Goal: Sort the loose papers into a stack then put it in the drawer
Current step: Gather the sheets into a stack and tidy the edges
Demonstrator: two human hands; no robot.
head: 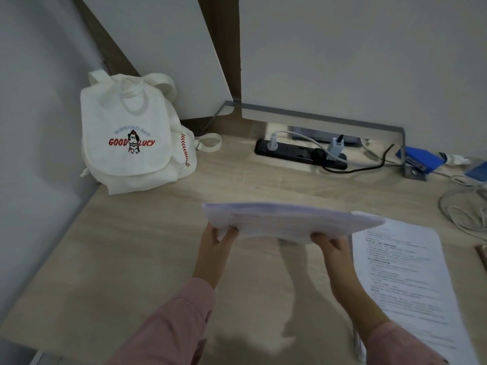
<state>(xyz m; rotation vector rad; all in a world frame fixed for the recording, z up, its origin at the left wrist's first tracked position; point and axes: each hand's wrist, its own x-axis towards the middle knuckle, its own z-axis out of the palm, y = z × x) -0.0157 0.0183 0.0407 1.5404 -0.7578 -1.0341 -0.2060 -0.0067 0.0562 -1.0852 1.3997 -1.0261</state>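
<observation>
Pinching the near edge of the paper stack point(290, 222), both grips, left hand point(214, 243) and right hand point(330, 248), held it level above the worktop point(147, 248), probably to square the sheets. One loose sheet point(400, 272) lay flat beside the right hand, ungathered; no drawer showed.

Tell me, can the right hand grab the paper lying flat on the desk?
Probably yes, once it lets go. The sheet lies just beside the right hand, with nothing lying on it. But that hand, together with the left hand, is busy gripping the stack of papers.
</observation>
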